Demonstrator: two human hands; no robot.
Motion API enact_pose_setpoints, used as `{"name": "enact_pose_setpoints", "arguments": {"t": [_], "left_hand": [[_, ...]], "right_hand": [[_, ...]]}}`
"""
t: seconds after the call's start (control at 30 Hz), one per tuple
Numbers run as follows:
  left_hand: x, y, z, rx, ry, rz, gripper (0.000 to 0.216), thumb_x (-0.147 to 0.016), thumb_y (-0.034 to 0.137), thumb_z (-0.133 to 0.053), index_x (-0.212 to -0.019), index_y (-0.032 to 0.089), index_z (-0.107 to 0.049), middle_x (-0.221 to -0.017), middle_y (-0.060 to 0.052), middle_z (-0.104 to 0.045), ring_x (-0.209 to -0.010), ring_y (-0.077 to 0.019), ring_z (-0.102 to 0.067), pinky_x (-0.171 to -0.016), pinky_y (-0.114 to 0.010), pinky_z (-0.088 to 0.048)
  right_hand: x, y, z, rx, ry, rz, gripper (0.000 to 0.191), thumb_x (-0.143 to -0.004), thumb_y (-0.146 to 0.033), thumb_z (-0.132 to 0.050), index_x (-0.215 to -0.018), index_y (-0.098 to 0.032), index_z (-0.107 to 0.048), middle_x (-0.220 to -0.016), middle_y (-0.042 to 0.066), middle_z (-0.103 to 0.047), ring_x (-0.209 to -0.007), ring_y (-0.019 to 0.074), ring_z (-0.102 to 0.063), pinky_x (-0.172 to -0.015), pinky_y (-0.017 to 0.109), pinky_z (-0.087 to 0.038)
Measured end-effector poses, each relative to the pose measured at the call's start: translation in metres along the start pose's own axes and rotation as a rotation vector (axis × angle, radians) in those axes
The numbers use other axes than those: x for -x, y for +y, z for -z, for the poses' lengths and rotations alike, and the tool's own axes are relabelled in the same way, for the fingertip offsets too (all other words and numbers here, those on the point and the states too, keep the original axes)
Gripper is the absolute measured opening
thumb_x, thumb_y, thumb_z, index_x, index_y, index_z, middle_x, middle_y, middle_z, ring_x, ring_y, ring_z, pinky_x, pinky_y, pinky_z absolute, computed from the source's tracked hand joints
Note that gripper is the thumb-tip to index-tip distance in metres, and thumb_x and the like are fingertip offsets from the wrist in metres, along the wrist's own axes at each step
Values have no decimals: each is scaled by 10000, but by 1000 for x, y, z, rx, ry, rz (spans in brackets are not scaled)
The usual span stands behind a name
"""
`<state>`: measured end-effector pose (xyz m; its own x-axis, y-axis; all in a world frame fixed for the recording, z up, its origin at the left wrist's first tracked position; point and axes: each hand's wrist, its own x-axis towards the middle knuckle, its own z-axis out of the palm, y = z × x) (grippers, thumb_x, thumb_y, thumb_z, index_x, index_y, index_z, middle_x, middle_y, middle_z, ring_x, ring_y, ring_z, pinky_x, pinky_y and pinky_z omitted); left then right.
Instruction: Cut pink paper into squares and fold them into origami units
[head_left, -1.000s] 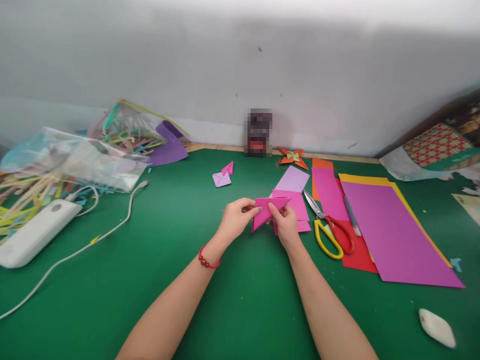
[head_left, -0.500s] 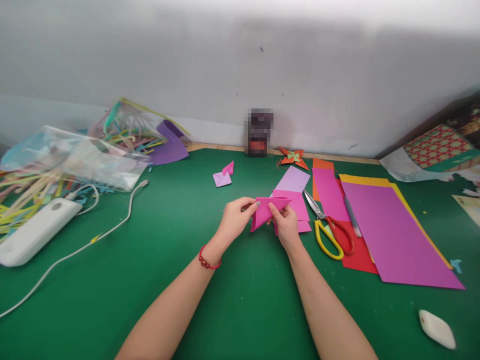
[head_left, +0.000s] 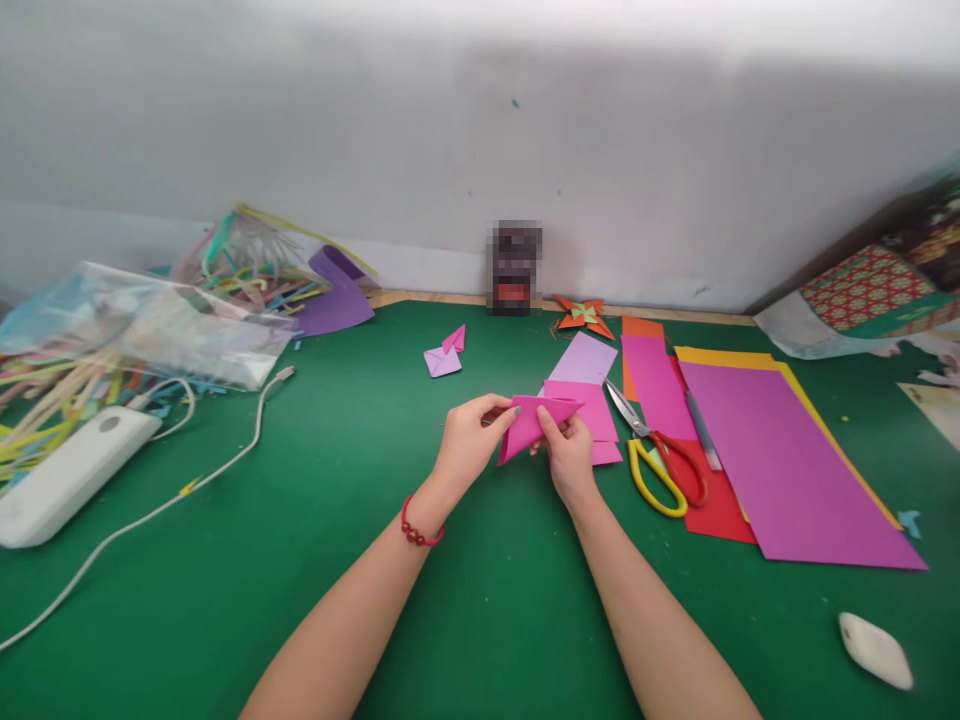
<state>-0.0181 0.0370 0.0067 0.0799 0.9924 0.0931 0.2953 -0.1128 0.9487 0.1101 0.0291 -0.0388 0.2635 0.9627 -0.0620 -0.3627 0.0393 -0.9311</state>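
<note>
Both hands hold one sheet of folded pink paper above the green table. My left hand pinches its left upper corner between thumb and fingers. My right hand grips the right part, its thumb pressed on the front face and its fingers behind. Beneath and beyond the hands lie more pink sheets and a lilac sheet. Scissors with one yellow and one red handle lie just right of my right hand, blades partly spread. Two small folded pieces, one lilac and one pink, sit farther back.
Purple sheets over yellow and red ones lie at right, with a knife-like tool alongside. An orange paper star is at the back. Left are a white power bank, a cable and paper strips. A white case lies front right.
The hands keep the same hold on the pink paper, whose lower left corner has tilted slightly. The whole view has shifted a little.
</note>
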Motion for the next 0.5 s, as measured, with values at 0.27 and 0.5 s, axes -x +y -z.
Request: {"name": "enact_pose_setpoints", "arguments": {"t": [0.27, 0.5], "left_hand": [[0, -1, 0, -10, 4, 24, 168, -742, 290, -543, -716, 163, -651, -680, -20, -668, -613, -142, -592, -561, -234, -457], [-1, -2, 1, 25, -13, 28, 155, -733, 270, -540, -729, 161, -650, -725, -33, -678, -647, -150, -602, -580, -243, -465]], "right_hand": [[5, -2, -4, 18, 21, 8, 288, -644, -359, -704, -736, -160, -518, -510, -57, -580, -335, 83, -492, -319, 204, -428], [5, -2, -4, 36, 21, 19, 283, -647, -354, -702, -750, -163, -520, -529, -51, -588, -349, 84, -498, -329, 205, -435]]}}
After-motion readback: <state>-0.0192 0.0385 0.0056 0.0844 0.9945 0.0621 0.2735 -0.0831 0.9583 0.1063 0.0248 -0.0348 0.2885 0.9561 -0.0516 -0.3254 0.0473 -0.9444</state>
